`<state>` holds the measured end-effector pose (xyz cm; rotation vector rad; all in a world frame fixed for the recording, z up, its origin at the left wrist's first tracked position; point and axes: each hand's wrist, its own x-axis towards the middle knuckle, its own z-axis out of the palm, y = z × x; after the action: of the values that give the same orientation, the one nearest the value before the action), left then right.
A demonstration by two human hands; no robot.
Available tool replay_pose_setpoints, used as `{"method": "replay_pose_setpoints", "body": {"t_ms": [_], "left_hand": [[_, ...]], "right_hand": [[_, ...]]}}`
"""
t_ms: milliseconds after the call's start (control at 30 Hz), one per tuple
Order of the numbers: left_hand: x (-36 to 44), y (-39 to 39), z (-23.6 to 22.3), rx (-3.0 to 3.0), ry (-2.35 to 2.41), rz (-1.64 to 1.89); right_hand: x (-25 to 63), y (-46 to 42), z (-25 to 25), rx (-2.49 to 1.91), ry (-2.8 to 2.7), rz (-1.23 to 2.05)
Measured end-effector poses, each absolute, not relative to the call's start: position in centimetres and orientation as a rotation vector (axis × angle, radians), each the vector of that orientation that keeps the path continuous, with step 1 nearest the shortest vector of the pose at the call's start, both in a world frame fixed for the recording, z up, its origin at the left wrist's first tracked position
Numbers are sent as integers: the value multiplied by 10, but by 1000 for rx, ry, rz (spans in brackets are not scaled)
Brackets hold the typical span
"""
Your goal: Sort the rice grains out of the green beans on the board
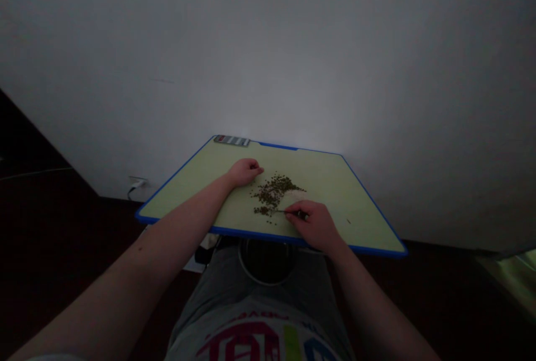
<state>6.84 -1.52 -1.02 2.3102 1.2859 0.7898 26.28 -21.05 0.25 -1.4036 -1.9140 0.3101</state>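
Note:
A loose pile of small brown-green grains (pixel 278 186), like beans or seeds, is spread on a pale yellow-green board (pixel 326 174) with a blue rim. My right hand (pixel 314 224) grips a thin tool (pixel 280 211) with a dark handle and a slim metallic shaft. Its tip points left, at a small cluster of grains on the near side of the pile; its exact kind is too dim to tell. My left hand (pixel 245 172) rests on the board left of the pile, fingers curled in. Whether anything is inside them is hidden.
A pale wall (pixel 293 59) stands right behind the board. At its far left corner lies a remote-like object (pixel 231 141) with rows of keys. Below the near edge, a round dark bowl (pixel 268 263) sits at my lap. A plug (pixel 136 185) is in the wall at left.

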Motion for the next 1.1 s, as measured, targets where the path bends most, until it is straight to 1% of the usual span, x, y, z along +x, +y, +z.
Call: {"method": "replay_pose_setpoints", "body": {"t_ms": [167, 700, 1100], "left_hand": [[68, -15, -11, 2329, 1272, 803], [68, -15, -10, 2312, 1279, 793], [69, -16, -9, 2325, 1287, 775]], "right_hand": [[261, -207, 3, -1418, -1902, 286], [246, -194, 5, -1357, -1935, 393], [248, -204, 8, -1369, -1951, 416]]}}
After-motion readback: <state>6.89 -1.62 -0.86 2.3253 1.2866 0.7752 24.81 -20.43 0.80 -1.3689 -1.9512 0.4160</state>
